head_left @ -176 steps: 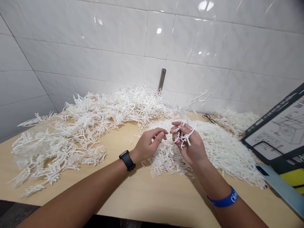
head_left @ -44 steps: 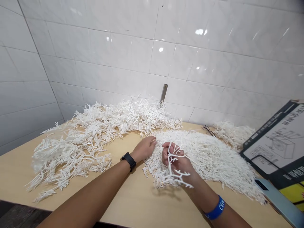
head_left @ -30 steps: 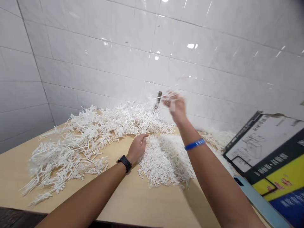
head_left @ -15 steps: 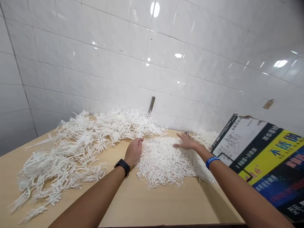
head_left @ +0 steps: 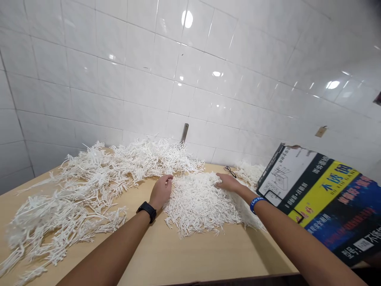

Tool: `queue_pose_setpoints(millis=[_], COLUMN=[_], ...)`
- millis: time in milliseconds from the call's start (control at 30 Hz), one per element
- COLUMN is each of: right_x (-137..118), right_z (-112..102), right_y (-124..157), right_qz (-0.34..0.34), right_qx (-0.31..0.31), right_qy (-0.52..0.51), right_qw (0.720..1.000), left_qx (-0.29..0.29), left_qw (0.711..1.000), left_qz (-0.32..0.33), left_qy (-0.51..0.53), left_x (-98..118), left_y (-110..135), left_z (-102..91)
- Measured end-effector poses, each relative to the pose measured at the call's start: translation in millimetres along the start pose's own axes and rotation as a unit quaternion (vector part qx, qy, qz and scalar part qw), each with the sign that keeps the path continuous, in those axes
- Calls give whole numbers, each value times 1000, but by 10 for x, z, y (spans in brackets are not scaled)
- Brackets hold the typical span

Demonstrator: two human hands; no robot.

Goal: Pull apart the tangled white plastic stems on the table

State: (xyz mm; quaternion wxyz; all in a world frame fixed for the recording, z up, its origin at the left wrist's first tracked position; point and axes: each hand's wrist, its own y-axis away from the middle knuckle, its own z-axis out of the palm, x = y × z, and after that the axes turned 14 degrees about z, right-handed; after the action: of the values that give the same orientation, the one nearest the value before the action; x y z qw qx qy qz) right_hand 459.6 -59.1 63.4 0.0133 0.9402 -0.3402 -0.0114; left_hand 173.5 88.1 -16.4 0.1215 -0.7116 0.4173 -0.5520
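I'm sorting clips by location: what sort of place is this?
Perhaps an indoor workspace: a glossy white tiled wall, a pale wood-look table and loose heaps of white branching plastic-looking pieces suggest it.

Both bare forearms (head_left: 119, 246) reach forward, left hand (head_left: 160, 192) loosely curled, thumb side inward, right hand (head_left: 228, 183) well apart, angled inward, back up, far end partly hidden

White branching pieces (head_left: 139, 159) lined the left and back edges of a tan tabletop (head_left: 184, 258), beside a second white pile (head_left: 199, 202). A carton (head_left: 315, 198) at the right edge bore dark, yellow and blue bands; the watch (head_left: 147, 211) was black, the white-lettered wristband (head_left: 255, 204) blue.
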Motion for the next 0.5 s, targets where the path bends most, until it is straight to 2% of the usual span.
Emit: queue_pose_setpoints(millis=[167,267,367,500], right_x=[106,107,55,25], right_z=[-544,-778,-806,-595], right_y=[-60,-66,-70,-59], right_qz=[0,-9,-25,-49], right_qx=[35,40,6,-82], right_qy=[-26,-46,-56,-48], right_qw=[999,998,998,994], left_qx=[6,5,2,-3], left_qw=[1000,1000,1000,1000], left_qz=[-9,-15,-17,-22], left_qy=[0,0,7,6], left_x=[5,-14,-32,-21], left_y=[-17,-20,-13,1], left_z=[0,8,8,-7])
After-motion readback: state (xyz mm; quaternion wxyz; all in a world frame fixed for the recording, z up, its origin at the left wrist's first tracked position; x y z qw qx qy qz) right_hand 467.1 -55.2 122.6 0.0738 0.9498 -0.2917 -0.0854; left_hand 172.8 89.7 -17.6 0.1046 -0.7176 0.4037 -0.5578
